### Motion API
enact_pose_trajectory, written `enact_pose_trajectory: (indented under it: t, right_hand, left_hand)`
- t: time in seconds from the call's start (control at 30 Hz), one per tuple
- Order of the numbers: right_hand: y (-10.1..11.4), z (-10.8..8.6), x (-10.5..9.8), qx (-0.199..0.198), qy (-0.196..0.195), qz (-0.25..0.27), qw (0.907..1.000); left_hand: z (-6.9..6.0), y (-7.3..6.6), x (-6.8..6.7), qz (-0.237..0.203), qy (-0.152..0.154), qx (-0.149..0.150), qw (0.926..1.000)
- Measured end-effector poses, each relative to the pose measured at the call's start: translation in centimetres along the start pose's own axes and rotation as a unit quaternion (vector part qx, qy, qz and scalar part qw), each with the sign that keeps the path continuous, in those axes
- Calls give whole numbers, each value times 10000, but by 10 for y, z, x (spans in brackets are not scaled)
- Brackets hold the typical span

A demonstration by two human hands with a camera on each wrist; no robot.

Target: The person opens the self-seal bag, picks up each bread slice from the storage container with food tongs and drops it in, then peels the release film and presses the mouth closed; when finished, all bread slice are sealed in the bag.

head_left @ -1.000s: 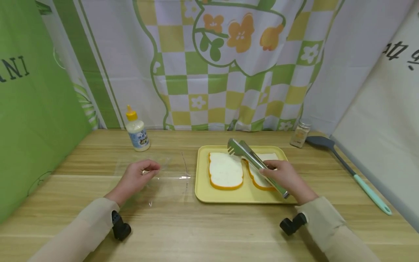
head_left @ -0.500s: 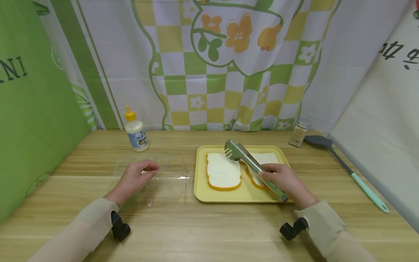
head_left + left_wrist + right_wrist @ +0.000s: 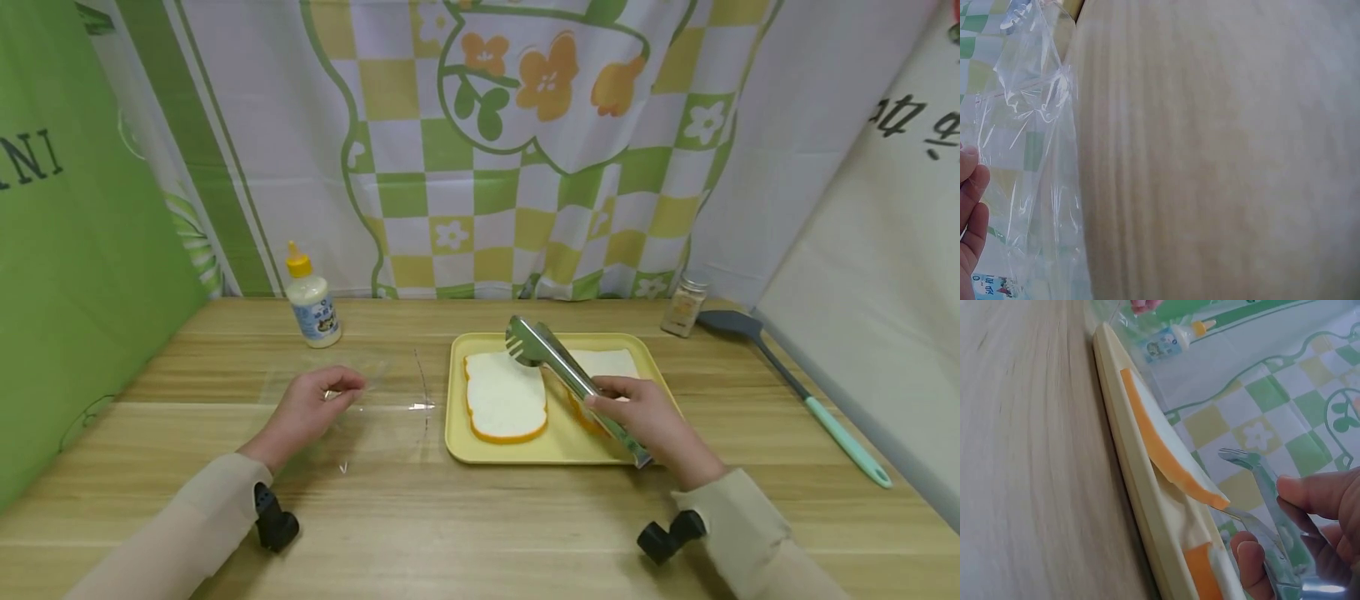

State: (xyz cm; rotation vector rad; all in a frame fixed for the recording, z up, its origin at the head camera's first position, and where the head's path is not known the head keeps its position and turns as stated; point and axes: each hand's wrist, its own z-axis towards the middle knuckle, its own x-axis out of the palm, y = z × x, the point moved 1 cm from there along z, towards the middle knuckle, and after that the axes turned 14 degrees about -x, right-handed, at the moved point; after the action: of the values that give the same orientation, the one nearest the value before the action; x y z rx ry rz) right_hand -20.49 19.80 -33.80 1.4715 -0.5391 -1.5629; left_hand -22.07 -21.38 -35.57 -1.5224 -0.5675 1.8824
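Note:
My right hand (image 3: pixel 637 410) grips metal tongs (image 3: pixel 562 367), whose jaws stand apart. In the right wrist view one arm of the tongs (image 3: pixel 1263 487) is above the left bread slice (image 3: pixel 1172 440) and the other reaches under its edge. That white slice with an orange crust (image 3: pixel 506 398) lies on a yellow tray (image 3: pixel 510 452), its near-tongs side apparently raised. A second bread slice (image 3: pixel 611 362) lies to its right, partly hidden by tongs and hand. My left hand (image 3: pixel 311 408) pinches a clear plastic bag (image 3: pixel 1041 119) left of the tray.
A yellow-capped squeeze bottle (image 3: pixel 317 312) stands at the back left. Behind the tray's right side is a small spice jar (image 3: pixel 684 307). A spatula (image 3: pixel 813 404) with a mint handle lies along the right. A patterned cloth (image 3: pixel 480 208) hangs behind the wooden table (image 3: pixel 480 533).
The tongs and my right hand have moved a little to the left. The left slice has shifted left on the tray, away from the other slice. My left hand stays with the bag.

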Motion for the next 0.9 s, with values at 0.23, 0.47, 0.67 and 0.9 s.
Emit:
enact_pose_trajectory:
  t: [0.23, 0.47, 0.67, 0.9]
  right_hand:
    - [13, -1, 6, -307, 4, 13, 9995]
    - [22, -4, 8, -359, -46, 38, 9993]
    - [32, -7, 14, -261, -176, 420, 9986]
    - [46, -6, 27, -380, -278, 703, 9964]
  left_hand:
    - [-1, 2, 1, -32, -12, 25, 10000]
    - [-1, 4, 1, -10, 37, 13, 10000]
    - [0, 5, 0, 13, 93, -37, 9999]
    - [0, 3, -1, -12, 142, -147, 9998]
